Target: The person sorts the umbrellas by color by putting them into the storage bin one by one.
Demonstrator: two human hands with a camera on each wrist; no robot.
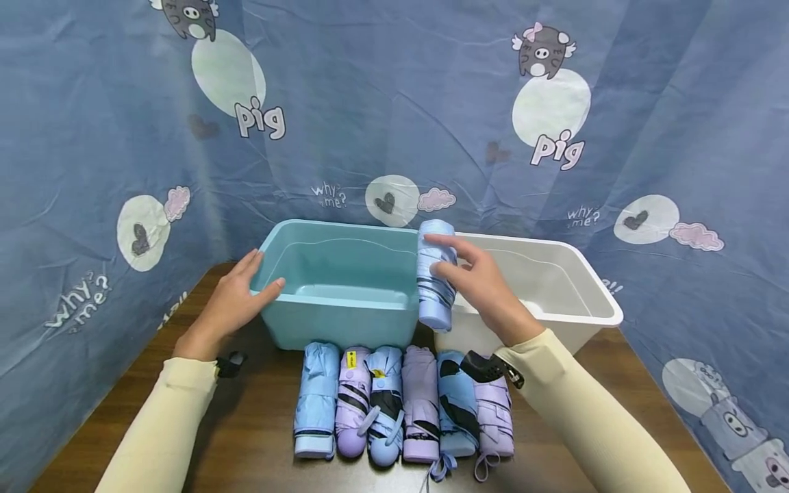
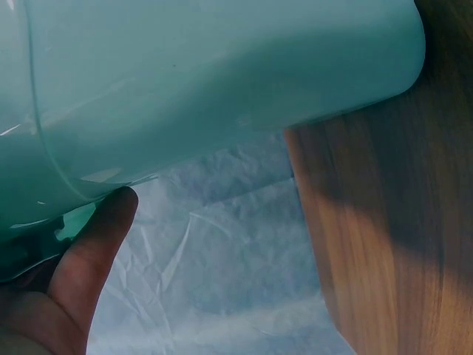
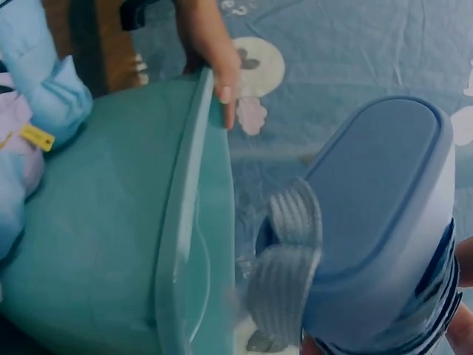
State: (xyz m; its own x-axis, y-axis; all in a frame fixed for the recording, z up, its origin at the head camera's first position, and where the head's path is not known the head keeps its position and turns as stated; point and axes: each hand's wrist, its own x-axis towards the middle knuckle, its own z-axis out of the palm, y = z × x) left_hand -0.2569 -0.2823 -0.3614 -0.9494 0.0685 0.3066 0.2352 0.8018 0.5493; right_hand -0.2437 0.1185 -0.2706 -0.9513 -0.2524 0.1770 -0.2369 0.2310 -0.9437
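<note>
While the left hand point(image 1: 234, 296) rests loosely on the teal bin point(image 1: 345, 324), the right hand point(image 1: 487, 287) grips an umbrella point(image 1: 431, 287) up near the white bin point(image 1: 594, 307); looks mid-carry, so next probably calls for a careful lowering.

Blue umbrella point(image 3: 369, 214) in right grip point(image 3: 464, 325), left grip point(image 3: 213, 52) touching teal bin point(image 3: 103, 222)
</note>
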